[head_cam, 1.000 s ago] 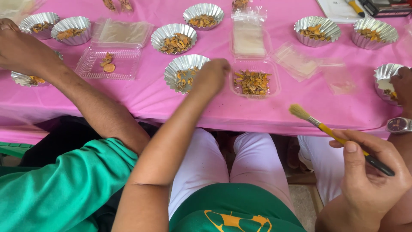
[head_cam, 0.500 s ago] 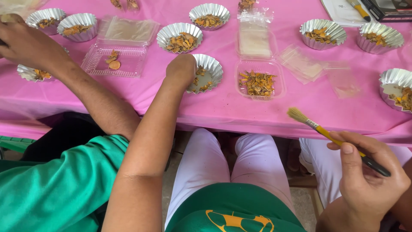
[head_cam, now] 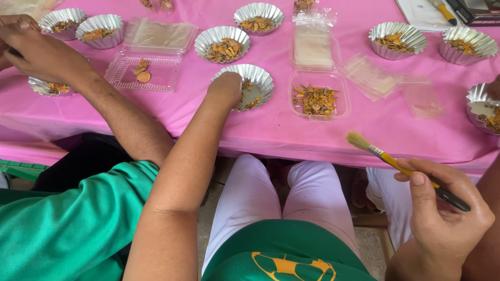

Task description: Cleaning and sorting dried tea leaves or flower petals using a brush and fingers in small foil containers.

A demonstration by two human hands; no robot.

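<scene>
1. Nearest, at about four o'clock, my right hand (head_cam: 442, 208) has its fingers (head_cam: 416, 183) clamped on a paintbrush (head_cam: 403, 169) with a yellow and black handle; its pale bristles point toward eleven o'clock and hang just off the worktop's (head_cam: 271, 127) near edge.
2. Further out, toward twelve o'clock, my left hand (head_cam: 225, 89) rests on the near rim of a fluted foil cup (head_cam: 255, 79) with a few orange-brown pieces in it. Whether those fingers are apart or together I cannot tell, since the back of the hand hides them.
3. Just beside that cup, at its three o'clock, stands an open clear plastic box (head_cam: 319, 99) of the same pieces.
4. Farther off at ten o'clock, another person's hand (head_cam: 44, 54) works near more foil cups on the pink cloth.
</scene>
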